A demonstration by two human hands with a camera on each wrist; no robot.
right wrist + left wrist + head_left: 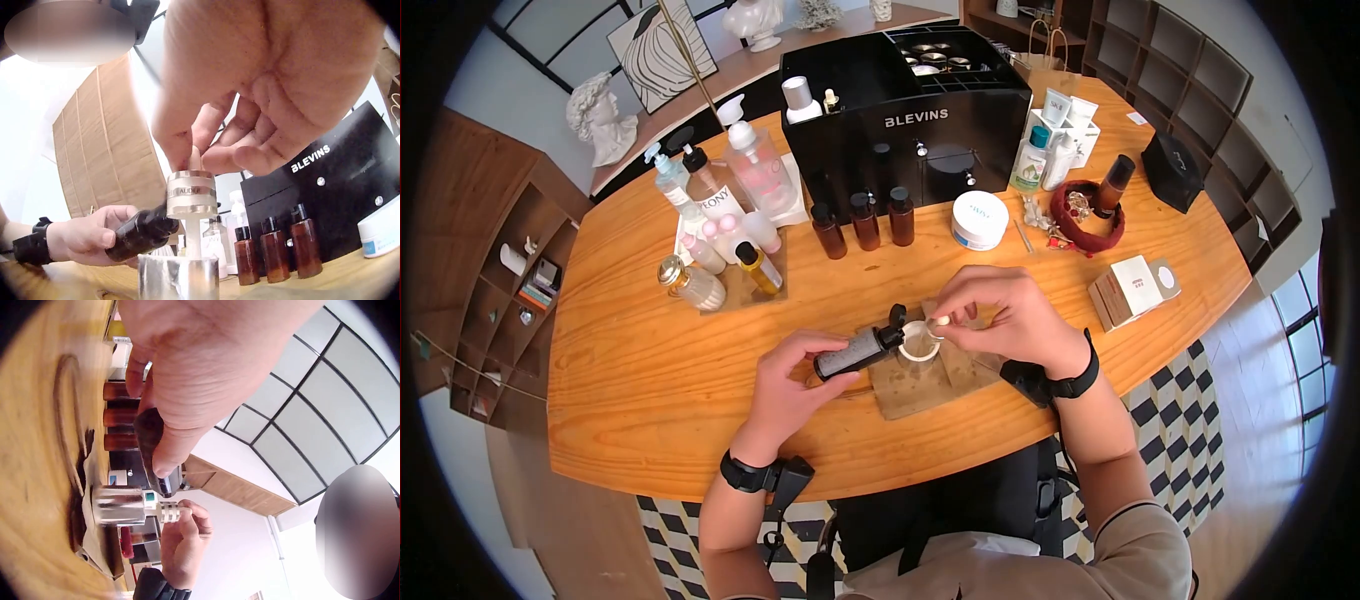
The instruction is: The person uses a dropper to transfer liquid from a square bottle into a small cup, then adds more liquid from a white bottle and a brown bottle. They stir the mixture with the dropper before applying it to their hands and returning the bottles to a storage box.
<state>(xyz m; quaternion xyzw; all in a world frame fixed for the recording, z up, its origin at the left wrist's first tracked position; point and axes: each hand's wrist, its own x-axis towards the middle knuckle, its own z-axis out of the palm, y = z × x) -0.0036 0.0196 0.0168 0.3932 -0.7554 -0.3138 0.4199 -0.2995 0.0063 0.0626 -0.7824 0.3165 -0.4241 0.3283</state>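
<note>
The left hand grips a dark bottle with a grey label, tilted so its flipped-up black cap end is beside a clear jar. Between thumb and fingertips, the right hand pinches a white and silver dropper cap by its pale top. In the right wrist view its pale stem points down at the silvery jar; whether the tip is inside cannot be told. The jar stands on a brown cloth or paper.
Behind the hands stand several amber bottles, a white tub and a black cosmetics case. Pump bottles are grouped at the left; a red dish and a small box are at the right.
</note>
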